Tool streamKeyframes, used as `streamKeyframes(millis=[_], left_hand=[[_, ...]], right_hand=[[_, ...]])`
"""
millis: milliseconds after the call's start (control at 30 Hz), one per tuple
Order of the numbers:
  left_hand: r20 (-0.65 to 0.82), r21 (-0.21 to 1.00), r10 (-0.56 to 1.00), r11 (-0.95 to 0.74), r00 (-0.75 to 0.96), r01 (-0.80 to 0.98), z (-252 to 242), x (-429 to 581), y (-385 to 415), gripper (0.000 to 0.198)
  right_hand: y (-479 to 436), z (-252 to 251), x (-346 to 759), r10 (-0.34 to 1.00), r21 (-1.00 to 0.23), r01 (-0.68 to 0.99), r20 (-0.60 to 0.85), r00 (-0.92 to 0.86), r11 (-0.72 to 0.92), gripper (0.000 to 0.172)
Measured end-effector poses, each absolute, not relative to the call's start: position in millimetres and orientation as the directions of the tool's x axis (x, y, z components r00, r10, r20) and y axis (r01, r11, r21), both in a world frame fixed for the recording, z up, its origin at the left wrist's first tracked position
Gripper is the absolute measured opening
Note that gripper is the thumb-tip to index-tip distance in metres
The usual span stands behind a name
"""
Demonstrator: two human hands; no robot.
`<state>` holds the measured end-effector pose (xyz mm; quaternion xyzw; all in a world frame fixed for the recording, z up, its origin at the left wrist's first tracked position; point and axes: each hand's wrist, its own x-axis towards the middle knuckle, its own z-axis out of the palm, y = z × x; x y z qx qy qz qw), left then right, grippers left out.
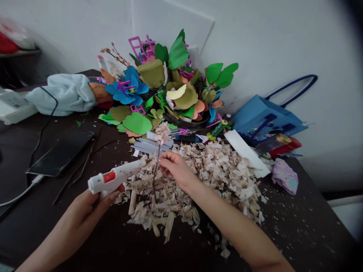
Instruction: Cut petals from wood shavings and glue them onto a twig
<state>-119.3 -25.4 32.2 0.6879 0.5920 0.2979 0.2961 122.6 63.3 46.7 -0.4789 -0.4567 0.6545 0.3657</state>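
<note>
"1 dark table (107, 241) is carrying a heap of pale shreds (227, 170). What is the left hand (87, 206) gripping?"

"From where I'm standing, it is clasping a white glue gun (121, 175), while the right hand (176, 168) is closing its fingertips on a thin twig (154, 185)."

"And where is that twig resting?"

"It is standing nearly upright over the shreds, just beside the gun's front end, bearing 1 pale pink blossom (163, 133) on top. Bright cut-out flowers (184, 98) are crowding behind."
</note>
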Motion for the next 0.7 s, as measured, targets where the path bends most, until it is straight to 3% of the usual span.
streamKeyframes(millis=[700], left_hand=[[0.107, 0.763, 0.992, -0.122, 0.062, 0.635, 33.0, -113.4, -29.5, 0.034]], right_hand=[[60.9, 45.9, 126.5, 0.914, -0.954, 0.002, -0.288, -0.286, -0.3, 0.013]])
